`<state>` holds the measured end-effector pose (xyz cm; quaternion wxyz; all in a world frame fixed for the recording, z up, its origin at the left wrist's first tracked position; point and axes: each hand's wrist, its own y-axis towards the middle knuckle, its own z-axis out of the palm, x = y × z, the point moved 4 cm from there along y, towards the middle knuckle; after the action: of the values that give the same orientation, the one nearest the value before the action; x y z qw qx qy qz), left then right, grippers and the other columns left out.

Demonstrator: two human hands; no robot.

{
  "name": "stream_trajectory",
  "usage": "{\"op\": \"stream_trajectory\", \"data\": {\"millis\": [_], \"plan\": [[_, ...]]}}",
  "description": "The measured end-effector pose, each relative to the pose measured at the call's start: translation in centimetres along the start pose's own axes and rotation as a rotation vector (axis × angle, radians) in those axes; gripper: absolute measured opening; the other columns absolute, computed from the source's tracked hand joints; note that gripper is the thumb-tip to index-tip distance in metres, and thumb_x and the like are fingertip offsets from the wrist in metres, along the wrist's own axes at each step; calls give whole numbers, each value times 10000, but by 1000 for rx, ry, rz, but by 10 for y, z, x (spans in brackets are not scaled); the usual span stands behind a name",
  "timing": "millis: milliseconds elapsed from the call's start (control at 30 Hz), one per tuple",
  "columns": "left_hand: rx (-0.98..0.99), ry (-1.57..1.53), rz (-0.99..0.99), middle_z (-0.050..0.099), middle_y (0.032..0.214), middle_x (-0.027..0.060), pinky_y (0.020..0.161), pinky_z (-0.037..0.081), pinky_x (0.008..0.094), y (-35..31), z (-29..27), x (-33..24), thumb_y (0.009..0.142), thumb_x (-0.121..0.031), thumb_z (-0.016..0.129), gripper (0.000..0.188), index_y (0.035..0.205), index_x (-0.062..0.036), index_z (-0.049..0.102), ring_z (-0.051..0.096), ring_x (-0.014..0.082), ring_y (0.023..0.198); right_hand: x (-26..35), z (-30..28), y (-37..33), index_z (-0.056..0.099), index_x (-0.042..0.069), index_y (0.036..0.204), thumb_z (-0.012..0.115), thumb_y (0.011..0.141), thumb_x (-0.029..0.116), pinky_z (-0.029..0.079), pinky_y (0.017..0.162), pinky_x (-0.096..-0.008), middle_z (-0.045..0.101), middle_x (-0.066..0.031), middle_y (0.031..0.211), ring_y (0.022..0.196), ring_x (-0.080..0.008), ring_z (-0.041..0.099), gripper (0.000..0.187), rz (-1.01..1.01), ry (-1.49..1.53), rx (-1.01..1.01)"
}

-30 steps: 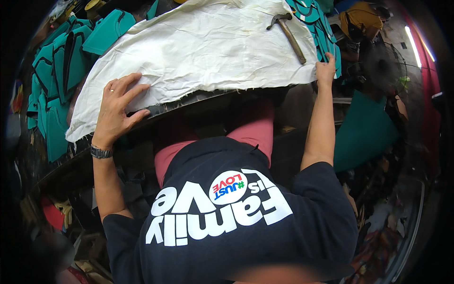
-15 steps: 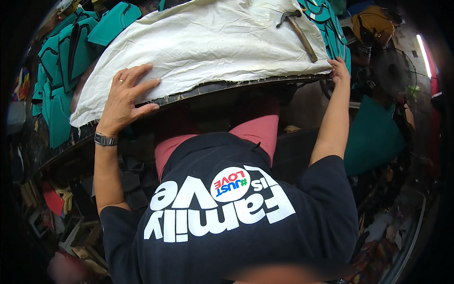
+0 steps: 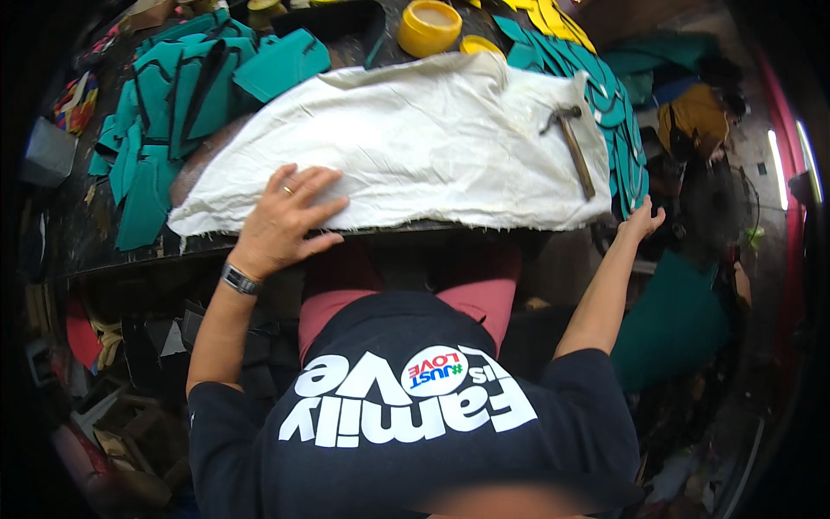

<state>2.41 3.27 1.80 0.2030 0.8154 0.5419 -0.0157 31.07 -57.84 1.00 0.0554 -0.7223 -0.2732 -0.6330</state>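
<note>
A white cloth [image 3: 389, 147] with a frayed front edge lies spread over the dark worktable. My left hand [image 3: 290, 216], fingers spread, rests over the cloth's front left edge and holds nothing. A hammer [image 3: 572, 156] with a wooden handle lies on the cloth's right side. My right hand [image 3: 641, 222] is at the table's right end, just past the cloth's corner. Its fingers look apart, beside the lower ends of stacked teal pieces [image 3: 616, 130] with dark edging; whether they touch is unclear.
More teal pieces [image 3: 160, 130] are heaped on the left of the table [image 3: 82, 229]. A yellow tub [image 3: 430, 28] and yellow strips [image 3: 558, 22] stand at the back. A large green sheet [image 3: 674, 329] hangs low at right, near a blurred fan [image 3: 722, 199].
My right hand has moved off the cloth's right corner toward the teal stack. My left hand stays spread at the front edge. The view has shifted, bringing the yellow tub into sight.
</note>
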Motion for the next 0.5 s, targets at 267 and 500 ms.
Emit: {"op": "stream_trajectory", "data": {"millis": [267,500], "plan": [[-88,19,18,581,1368,40,1094,367,439,-4,3,-1,698,-362,841,537,1172,-151,701,508,234,1291,166,197,-248,692,123,1263,414,1003,617,365,1087,-454,592,-132,1366,1274,-287,513,625,-571,63,1447],[-82,1,-7,602,1337,0,1086,375,426,-6,6,2,694,-367,838,550,1185,-168,695,508,203,1288,218,292,-361,606,125,1379,317,889,819,316,1135,-486,536,-224,1432,1369,-359,474,897,-1112,-895,1091]]}}
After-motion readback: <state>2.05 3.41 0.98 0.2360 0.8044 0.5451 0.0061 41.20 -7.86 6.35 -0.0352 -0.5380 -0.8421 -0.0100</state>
